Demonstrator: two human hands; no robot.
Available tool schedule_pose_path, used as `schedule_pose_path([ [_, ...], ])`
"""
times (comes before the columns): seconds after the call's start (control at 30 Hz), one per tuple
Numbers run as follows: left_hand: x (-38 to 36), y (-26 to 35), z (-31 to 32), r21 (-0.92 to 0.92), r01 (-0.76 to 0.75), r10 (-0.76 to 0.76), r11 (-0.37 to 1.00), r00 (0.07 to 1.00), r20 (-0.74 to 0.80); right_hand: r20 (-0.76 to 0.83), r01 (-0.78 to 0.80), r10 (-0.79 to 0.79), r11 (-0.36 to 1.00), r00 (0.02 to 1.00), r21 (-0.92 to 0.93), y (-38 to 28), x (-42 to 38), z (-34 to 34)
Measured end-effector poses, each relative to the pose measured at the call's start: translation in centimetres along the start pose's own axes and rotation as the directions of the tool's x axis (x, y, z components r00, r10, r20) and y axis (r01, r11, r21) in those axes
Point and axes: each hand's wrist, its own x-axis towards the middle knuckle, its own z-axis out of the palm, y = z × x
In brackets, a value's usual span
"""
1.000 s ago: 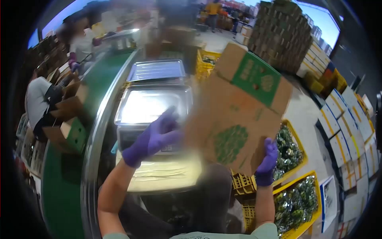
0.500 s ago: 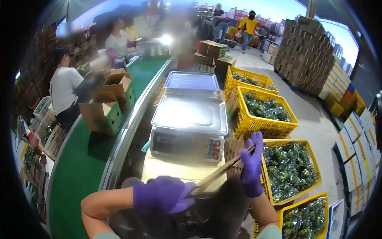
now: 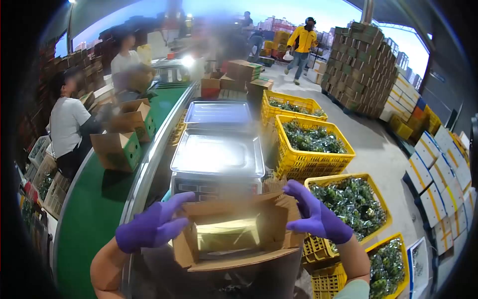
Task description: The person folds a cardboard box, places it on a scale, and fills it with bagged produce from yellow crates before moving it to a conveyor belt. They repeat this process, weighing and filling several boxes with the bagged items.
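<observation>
A brown cardboard box (image 3: 275, 219), unfolded into an open frame, is held in front of my lap between both hands. Light shows through its middle. My left hand (image 3: 147, 226), in a purple glove, presses at its left end with fingers and thumb spread around the corner. On the other side my right hand (image 3: 321, 218), gloved alike, grips the right end, fingertips over the far corner and thumb lower down. Just beyond the box stands a weighing scale (image 3: 218, 153) with a shiny metal pan; the box partly hides its display. A second scale pan (image 3: 219, 113) lies behind it.
Yellow crates (image 3: 314, 167) of bagged green produce line my right. To the left runs a green conveyor belt (image 3: 82, 219) carrying open cartons (image 3: 117, 150). Two people work beyond it. A person in yellow (image 3: 302, 42) walks near stacked cartons (image 3: 356, 70). White boxes (image 3: 435, 169) stand far right.
The flat cardboard has opened out into a box shape. My left hand has moved left and up, my right hand has lowered. The view has shifted, and the person in yellow is nearer.
</observation>
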Motion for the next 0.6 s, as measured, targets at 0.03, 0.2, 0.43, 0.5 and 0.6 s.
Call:
schedule_pose_path([
  [0.03,-0.3,-0.2,0.0,0.020,0.030,-0.030,0.999,0.999,-0.029,-0.010,-0.007,0.007,1.000,1.000,0.003,-1.6,0.1,-0.4],
  [0.2,2.2,-0.1,3.7,0.775,-0.052,0.529,0.630,0.759,-0.380,0.157,0.141,-0.044,0.709,0.987,-0.691,-3.2,2.3,1.2],
  [0.43,8.0,-4.2,10.6,0.996,0.087,0.700,0.019,0.710,-0.075,0.649,0.696,-0.259,0.345,0.715,-0.629,3.5,7.4,8.9],
  [0.5,6.9,-2.7,9.8,0.946,-0.051,0.650,0.320,0.738,-0.180,0.755,0.470,0.178,0.686,0.631,-0.555,-1.4,8.4,6.4],
  [0.6,6.0,-0.8,9.1,0.905,-0.112,0.576,0.410,0.801,-0.162,0.738,0.379,0.191,0.759,0.648,-0.530,-5.2,4.6,4.0],
])
